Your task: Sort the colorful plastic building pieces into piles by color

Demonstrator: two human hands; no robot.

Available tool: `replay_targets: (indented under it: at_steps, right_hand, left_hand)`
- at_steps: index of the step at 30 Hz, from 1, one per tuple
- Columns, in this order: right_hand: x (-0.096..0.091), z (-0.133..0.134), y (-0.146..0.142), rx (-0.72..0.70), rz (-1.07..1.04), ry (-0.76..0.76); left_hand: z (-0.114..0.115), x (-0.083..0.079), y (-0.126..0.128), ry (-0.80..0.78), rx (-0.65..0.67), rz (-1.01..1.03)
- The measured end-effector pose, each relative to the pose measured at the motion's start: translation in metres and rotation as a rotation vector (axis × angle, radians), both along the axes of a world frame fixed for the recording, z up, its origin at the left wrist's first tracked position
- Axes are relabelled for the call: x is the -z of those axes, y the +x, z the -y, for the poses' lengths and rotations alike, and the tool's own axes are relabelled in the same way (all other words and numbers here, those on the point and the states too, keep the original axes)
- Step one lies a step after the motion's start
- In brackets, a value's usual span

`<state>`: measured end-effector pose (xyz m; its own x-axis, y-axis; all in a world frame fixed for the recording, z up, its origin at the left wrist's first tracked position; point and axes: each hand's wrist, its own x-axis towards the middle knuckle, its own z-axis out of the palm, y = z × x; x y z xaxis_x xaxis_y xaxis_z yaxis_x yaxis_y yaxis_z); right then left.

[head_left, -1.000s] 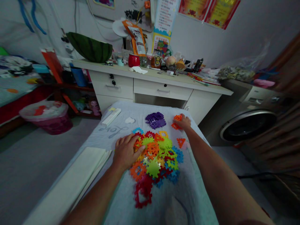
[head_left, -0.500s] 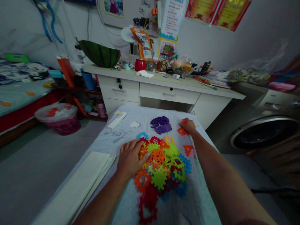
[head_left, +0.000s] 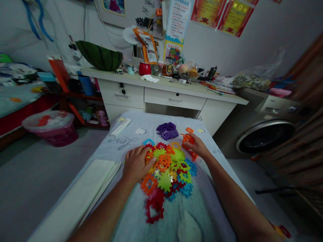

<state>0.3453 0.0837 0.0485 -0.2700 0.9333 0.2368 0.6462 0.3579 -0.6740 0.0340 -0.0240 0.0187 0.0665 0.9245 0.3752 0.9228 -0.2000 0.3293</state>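
A heap of flat toothed plastic tiles (head_left: 169, 171) in orange, green, red, blue and yellow lies on a pale cloth-covered table (head_left: 121, 143). My left hand (head_left: 136, 164) rests palm down on the heap's left edge, fingers curled over an orange tile. My right hand (head_left: 198, 146) is at the heap's upper right, its fingers closed on an orange triangular tile (head_left: 193, 155). A separate pile of purple tiles (head_left: 167, 130) sits farther back. Beside it lie orange tiles (head_left: 188, 134), just beyond my right fingers.
A white desk (head_left: 166, 92) with drawers stands behind the table, crowded with a half watermelon (head_left: 99, 55), a red cup (head_left: 144, 68) and bottles. A washing machine (head_left: 264, 134) is at right. At left, a pink bin (head_left: 50, 129) stands beside a bed. A white flat box (head_left: 120, 127) and folded white sheets (head_left: 83, 191) lie on the table.
My right hand has drawn back from the far orange tiles toward the heap and closed on the orange triangle lying there. My left hand has stayed on the heap.
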Motion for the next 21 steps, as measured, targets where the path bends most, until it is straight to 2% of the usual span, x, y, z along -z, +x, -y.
replay_targets:
  at_steps: [4, 6, 8, 9, 12, 14, 16, 21]
  right_hand:
    - [-0.019, 0.03, -0.016, -0.345, -0.114, -0.086]
    - [-0.024, 0.025, -0.017, -0.372, -0.145, -0.132]
    - [-0.022, 0.004, -0.013, -0.222, -0.155, -0.12]
    - [-0.019, -0.01, -0.009, -0.082, -0.13, -0.092]
    - [-0.006, -0.055, 0.0, 0.284, 0.131, -0.028]
    - [0.003, -0.078, 0.002, 0.433, 0.294, -0.056]
    - [0.01, -0.092, 0.002, 0.474, 0.43, -0.109]
    - [0.021, -0.091, 0.006, 0.365, 0.556, -0.175]
  left_hand:
    - [-0.001, 0.001, -0.001, 0.009, -0.001, -0.007]
    - [-0.002, 0.001, -0.001, 0.016, 0.0, -0.006]
    - [-0.002, 0.002, -0.001, 0.02, 0.002, -0.005]
    - [-0.002, 0.002, -0.001, 0.02, 0.002, -0.005]
    - [-0.002, 0.003, -0.001, 0.02, 0.001, -0.006]
    - [-0.002, 0.003, -0.001, 0.017, 0.002, -0.005]
    - [-0.002, 0.002, -0.001, 0.011, 0.004, 0.0]
    - [-0.002, 0.002, -0.001, 0.017, 0.002, 0.02]
